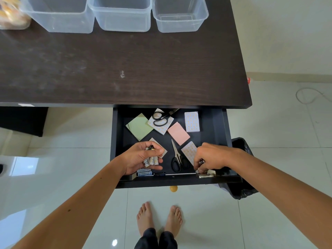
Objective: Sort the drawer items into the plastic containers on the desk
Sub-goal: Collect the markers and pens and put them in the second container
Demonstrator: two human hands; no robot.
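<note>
With your left hand (142, 159) clutching several batteries (151, 159) and your right hand (209, 159) pinching another below its fingers, overfilling may spill them.

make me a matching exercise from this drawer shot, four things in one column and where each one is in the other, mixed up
Things
1. bundle of white batteries
2. green square sticky note pad
3. black-handled scissors with blades pointing up the drawer
4. three clear plastic containers

Places
A. far edge of the dark wooden desk
B. back left of the open black drawer
C. gripped in the left hand
D. on the drawer floor between the two hands, left of the right hand

Pairs: 1-C, 2-B, 3-D, 4-A
</note>
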